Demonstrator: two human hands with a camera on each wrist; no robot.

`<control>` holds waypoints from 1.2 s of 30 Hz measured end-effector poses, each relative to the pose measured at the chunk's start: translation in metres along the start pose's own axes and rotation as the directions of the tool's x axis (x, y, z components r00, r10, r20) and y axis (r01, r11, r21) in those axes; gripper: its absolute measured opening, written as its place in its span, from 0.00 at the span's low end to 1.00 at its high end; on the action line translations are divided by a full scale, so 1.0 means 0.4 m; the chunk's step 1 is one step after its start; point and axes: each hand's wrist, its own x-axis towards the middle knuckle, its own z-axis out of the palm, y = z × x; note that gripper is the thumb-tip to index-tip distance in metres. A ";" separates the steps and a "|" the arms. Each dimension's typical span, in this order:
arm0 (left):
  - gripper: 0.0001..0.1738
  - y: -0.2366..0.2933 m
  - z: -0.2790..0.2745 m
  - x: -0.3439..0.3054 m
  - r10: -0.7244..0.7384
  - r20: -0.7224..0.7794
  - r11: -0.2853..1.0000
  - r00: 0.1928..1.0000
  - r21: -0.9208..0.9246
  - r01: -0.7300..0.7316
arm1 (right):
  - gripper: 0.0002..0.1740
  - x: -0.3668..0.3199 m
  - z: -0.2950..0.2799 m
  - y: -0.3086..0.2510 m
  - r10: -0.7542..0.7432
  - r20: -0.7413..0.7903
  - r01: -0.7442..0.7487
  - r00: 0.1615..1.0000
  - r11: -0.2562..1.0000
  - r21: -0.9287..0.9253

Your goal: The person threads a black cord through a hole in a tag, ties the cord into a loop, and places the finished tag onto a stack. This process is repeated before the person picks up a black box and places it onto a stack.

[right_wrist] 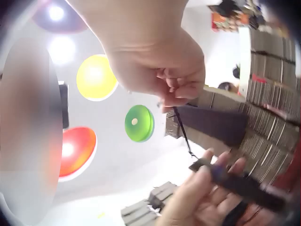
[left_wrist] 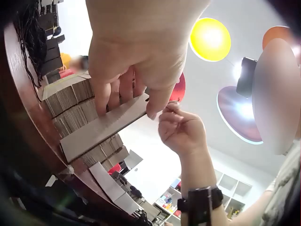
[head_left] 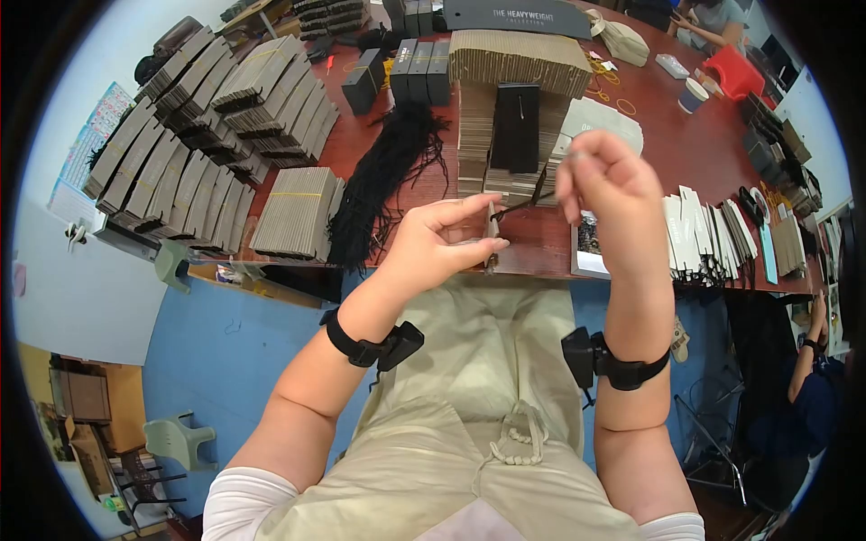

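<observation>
L hand point(head_left: 426, 242) grips flat rect. grey card strip point(left_wrist: 104, 129); R hand point(head_left: 621, 194) pinches thin blk cord point(right_wrist: 182, 130) running to strip's end.

Black cord point(right_wrist: 182, 130) with upper end hidden, card point(right_wrist: 247, 189) blurred from right wrist

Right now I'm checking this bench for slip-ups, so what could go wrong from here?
First, the black cord runs straight from the right hand to the card, so a hard tug could pull the card out of the left hand. Second, the bundle of black strands reaches the front edge of the table; a passing forearm might snag it and drag strands off.
</observation>
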 end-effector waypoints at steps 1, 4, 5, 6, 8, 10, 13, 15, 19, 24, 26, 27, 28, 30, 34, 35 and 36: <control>0.26 -0.002 -0.003 0.001 0.004 0.018 0.999 1.000 0.036 -0.004 | 0.07 0.000 -0.001 -0.005 -0.020 0.014 0.013 1.000 0.929 0.369; 0.27 -0.002 -0.021 0.007 -0.019 0.041 0.995 0.999 0.102 0.015 | 0.07 0.007 -0.022 0.035 0.016 0.192 -0.110 0.981 0.862 0.494; 0.27 0.001 -0.028 0.010 -0.048 0.028 0.995 0.998 0.094 0.045 | 0.07 0.010 -0.041 0.058 0.045 0.251 -0.169 0.967 0.850 0.499; 0.27 0.005 -0.035 0.011 -0.075 0.014 0.994 0.997 0.086 0.073 | 0.06 0.010 -0.060 0.088 0.108 0.171 -0.146 0.979 0.963 0.225; 0.26 0.008 -0.045 0.005 0.034 0.068 0.978 0.997 0.201 -0.047 | 0.06 0.006 -0.060 0.148 0.174 0.054 -0.159 0.983 0.965 -0.211; 0.25 0.007 -0.036 -0.004 0.099 0.102 0.972 0.990 0.202 -0.118 | 0.10 -0.008 -0.042 0.158 0.176 0.132 -0.111 0.975 0.911 -0.397; 0.23 0.008 -0.033 -0.003 0.245 0.096 0.910 0.965 0.321 -0.263 | 0.13 -0.027 -0.035 0.118 0.196 0.108 -0.153 0.975 0.936 -0.318; 0.23 0.033 -0.025 -0.007 0.300 0.168 0.753 0.939 0.562 -0.341 | 0.13 -0.041 -0.029 0.062 0.195 0.138 -0.169 0.971 0.969 -0.181; 0.25 0.059 0.002 -0.012 0.341 0.247 0.627 0.907 0.659 -0.415 | 0.12 -0.079 -0.001 0.018 0.114 0.209 -0.130 0.971 0.990 0.063; 0.28 0.054 -0.003 -0.011 0.420 0.259 0.657 0.870 0.574 -0.488 | 0.11 -0.092 -0.025 0.032 0.250 0.106 -0.249 0.962 0.968 -0.024; 0.29 0.048 0.015 -0.013 0.416 0.269 0.644 0.869 0.588 -0.490 | 0.11 -0.098 0.000 0.045 0.273 0.070 -0.268 0.959 0.961 -0.070; 0.29 0.043 0.025 -0.011 0.422 0.269 0.630 0.866 0.600 -0.493 | 0.09 -0.100 0.007 0.062 0.243 0.052 -0.235 0.969 0.964 -0.128; 0.30 0.037 0.037 -0.010 0.430 0.268 0.617 0.862 0.610 -0.497 | 0.08 -0.105 0.008 0.072 0.250 0.042 -0.232 0.967 0.940 -0.248; 0.31 0.036 0.046 -0.010 0.369 0.311 0.512 0.876 0.718 -0.471 | 0.08 -0.116 -0.006 0.082 0.253 0.007 -0.236 0.967 0.910 -0.341; 0.28 0.014 0.015 -0.020 0.287 0.265 0.375 0.920 0.853 -0.363 | 0.07 -0.165 -0.098 0.041 0.215 -0.231 -0.264 0.949 0.942 -0.207; 0.25 -0.017 -0.011 -0.025 0.317 0.200 0.413 0.927 0.851 -0.325 | 0.07 -0.183 -0.138 0.025 0.203 -0.312 -0.261 0.928 0.953 -0.156; 0.21 -0.027 -0.037 -0.028 0.321 0.121 0.430 0.939 0.865 -0.259 | 0.07 -0.202 -0.184 0.014 0.169 -0.438 -0.237 0.883 0.966 -0.104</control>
